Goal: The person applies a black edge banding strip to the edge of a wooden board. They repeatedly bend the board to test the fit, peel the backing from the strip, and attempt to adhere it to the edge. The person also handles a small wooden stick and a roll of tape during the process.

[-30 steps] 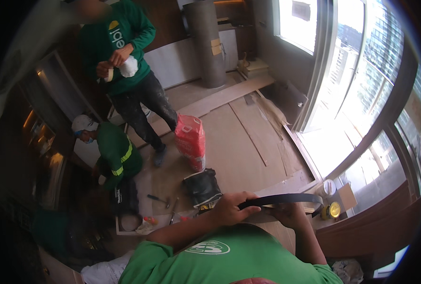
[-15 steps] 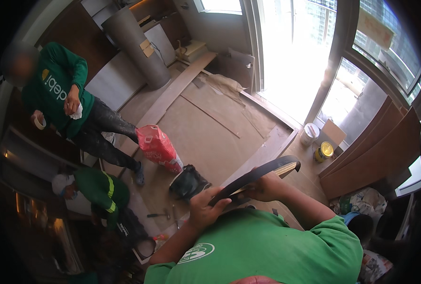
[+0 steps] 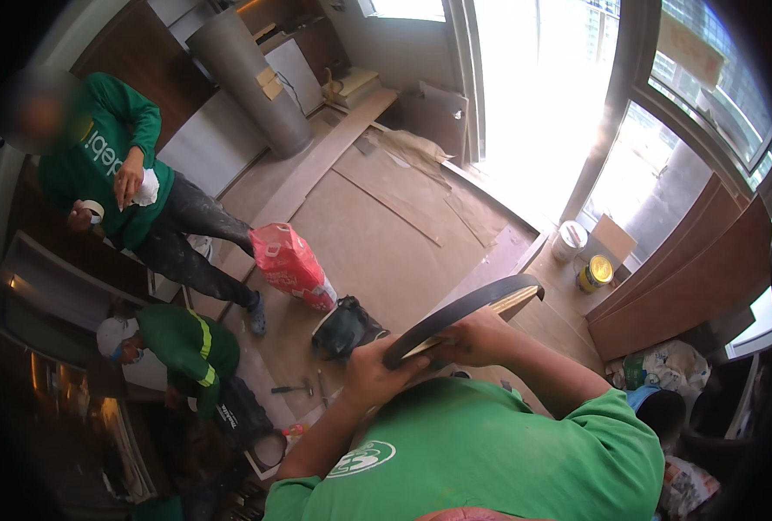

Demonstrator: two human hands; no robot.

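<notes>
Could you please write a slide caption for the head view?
Left hand and right hand hold a curved black-edged piece, a red bag beyond.

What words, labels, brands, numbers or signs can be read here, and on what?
Wording and brands not copied; print stands on:
Dark-green sweatshirt, upper left: large white lettering, mostly legible.
Red bag: pale lettering, blurred.
Black case, lower left: small white lettering, blurred.
Bright-green shirt, bottom: white emblem, unreadable.
Yellow can: markings too small.
Held curved black-edged piece: none visible.
</notes>
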